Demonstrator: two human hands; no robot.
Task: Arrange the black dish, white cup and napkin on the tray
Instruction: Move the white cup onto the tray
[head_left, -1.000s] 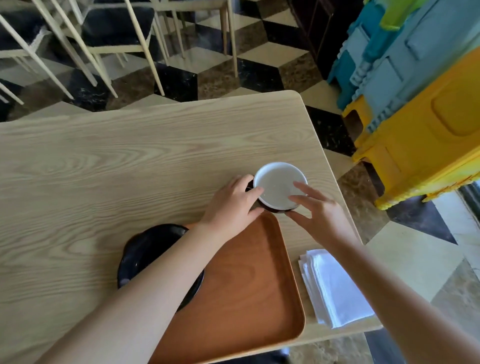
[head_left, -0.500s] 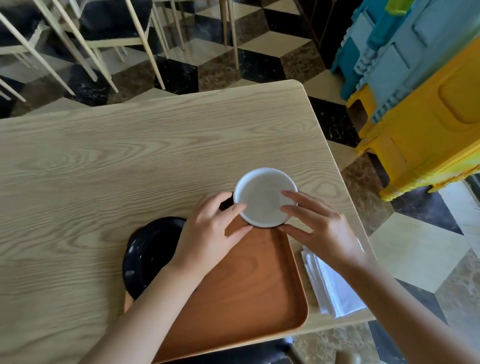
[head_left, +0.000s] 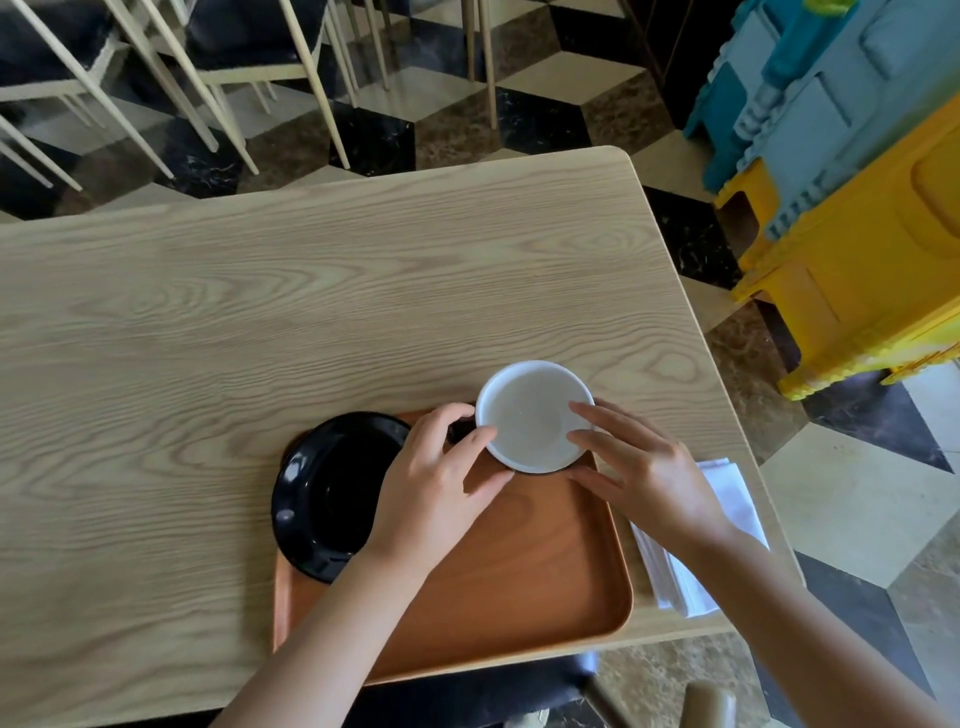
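The white cup (head_left: 532, 415), white inside and dark outside, is over the far right corner of the brown tray (head_left: 519, 587). My left hand (head_left: 436, 488) grips its left side and my right hand (head_left: 639, 467) its right side. I cannot tell whether the cup rests on the tray or hovers just above it. The black dish (head_left: 324, 488) lies on the tray's left part, overhanging the left rim; my left wrist hides its right edge. The folded white napkin (head_left: 727, 499) lies on the table right of the tray, partly under my right forearm.
The light wooden table (head_left: 260, 312) ends just right of the napkin and just below the tray. Chairs (head_left: 156, 62) stand beyond the far edge. Yellow and blue plastic furniture (head_left: 857, 208) stands on the checkered floor to the right.
Both hands have carried the cup from the table just beyond the tray back onto the tray's far right corner. The dish and the napkin have stayed in place.
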